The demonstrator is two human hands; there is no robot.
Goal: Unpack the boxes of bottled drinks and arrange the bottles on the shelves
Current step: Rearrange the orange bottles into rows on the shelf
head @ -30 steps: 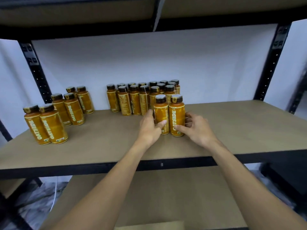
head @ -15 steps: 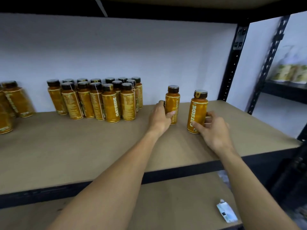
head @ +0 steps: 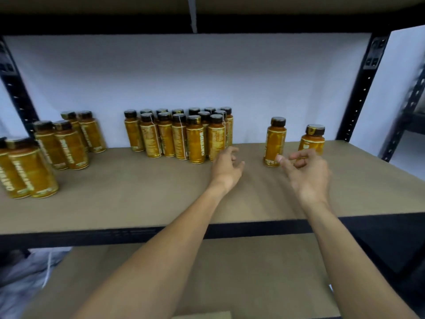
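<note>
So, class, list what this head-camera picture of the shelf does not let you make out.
Head view:
Middle cluster of bottles: back row masked by the front row, so no sure count.
Leftmost bottle: cut off by the left edge.
Far-right bottle: base hidden behind the right hand.
Small print on the labels: blurred, too small to read.

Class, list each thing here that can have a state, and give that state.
Left hand: relaxed, holds nothing.
Right hand: loosely curled, holds nothing.
Rightmost bottle: upright, capped.
Bottle beside it: upright, capped, apart.
Middle cluster: upright, capped, packed together.
Left bottles: standing, capped, in pairs.
</note>
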